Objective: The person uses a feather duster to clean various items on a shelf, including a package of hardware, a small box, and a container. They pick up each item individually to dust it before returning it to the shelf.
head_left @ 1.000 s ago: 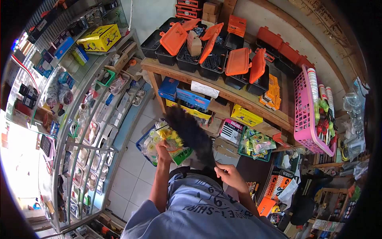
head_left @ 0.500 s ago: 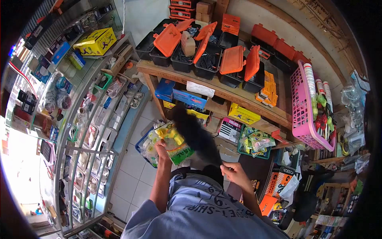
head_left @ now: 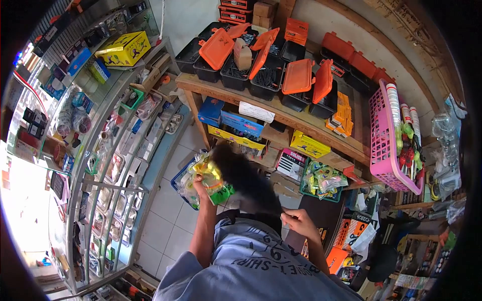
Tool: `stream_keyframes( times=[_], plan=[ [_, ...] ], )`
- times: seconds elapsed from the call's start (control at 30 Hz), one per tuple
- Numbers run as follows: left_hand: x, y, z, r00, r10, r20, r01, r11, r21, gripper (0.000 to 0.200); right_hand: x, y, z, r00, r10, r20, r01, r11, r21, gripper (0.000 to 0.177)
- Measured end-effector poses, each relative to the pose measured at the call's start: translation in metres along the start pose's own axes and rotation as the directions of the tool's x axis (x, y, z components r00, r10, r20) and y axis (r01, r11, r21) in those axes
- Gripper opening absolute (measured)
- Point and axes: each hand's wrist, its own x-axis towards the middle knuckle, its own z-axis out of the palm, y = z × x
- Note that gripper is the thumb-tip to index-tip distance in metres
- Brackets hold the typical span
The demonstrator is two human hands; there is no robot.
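My left hand [head_left: 201,187] is closed on a yellow and green plastic packet [head_left: 216,183], above a blue basket [head_left: 176,189] of packaged goods. Low at centre right, my right hand [head_left: 298,220] grips the thin handle end of a dark, fluffy duster [head_left: 251,180]. The duster is smeared by motion and slants up and left, its tip beside the packet and covering part of it.
A wooden shelf [head_left: 281,114] carries black boxes with orange lids [head_left: 217,48] and a pink basket [head_left: 382,145]. Glass display shelves [head_left: 108,188] stand on the left. A green basket [head_left: 337,195] of packets sits under the wooden shelf. Tiled floor [head_left: 159,228] lies between.
The duster's tip has shifted down and slightly left over the packet. The packet is turned and more smeared by motion. Both hands keep their grips.
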Motion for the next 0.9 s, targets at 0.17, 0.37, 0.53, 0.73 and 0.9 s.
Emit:
stream_keyframes(
  times=[0.17,0.37,0.53,0.73,0.9],
  plan=[
    [0.005,0.006,0.002,0.991,0.045,-0.126,-0.058,0.993,-0.105,0.050,-0.003,0.022,-0.004,0.997,-0.069,0.024,0.070,0.996,-0.053,0.027],
    [-0.005,0.012,0.044,0.997,0.042,-0.063,-0.059,0.955,-0.292,0.050,-0.006,0.023,0.000,0.994,-0.108,-0.017,0.107,0.991,-0.085,0.024],
    [0.001,0.011,0.033,0.998,0.053,-0.047,-0.063,0.967,-0.247,0.057,-0.010,0.008,0.006,0.994,-0.081,-0.079,0.073,0.992,-0.098,0.034],
    [-0.012,0.020,0.085,0.996,0.079,0.040,-0.074,0.991,-0.114,0.061,-0.004,0.016,0.017,0.989,-0.144,0.012,0.145,0.986,-0.083,0.032],
    [-0.004,0.017,0.075,0.959,0.111,0.259,-0.082,0.989,-0.120,0.071,0.004,0.011,0.026,0.983,-0.173,0.057,0.180,0.973,-0.147,0.032]
  ],
)
